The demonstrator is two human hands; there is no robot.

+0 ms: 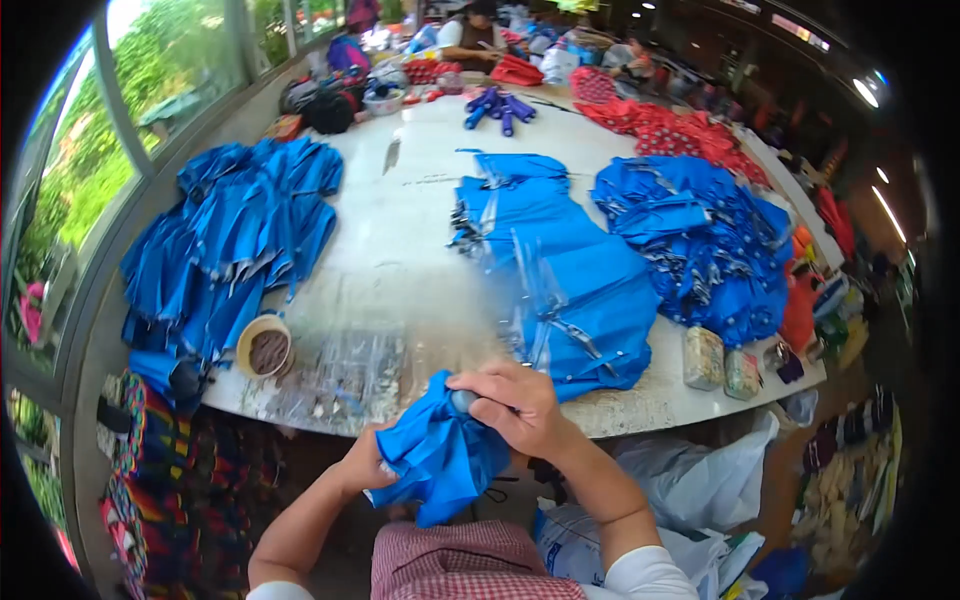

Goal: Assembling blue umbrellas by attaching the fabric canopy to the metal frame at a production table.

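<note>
Windows showing greenery flank a white table, and probably tube lights glow at right.

smooth blue cloth, scuffed white tabletop

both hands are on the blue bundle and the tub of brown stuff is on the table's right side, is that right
Wrong side: the head view shows the tub on the left side of the table. The left hand and right hand are on the blue bundle.
</note>
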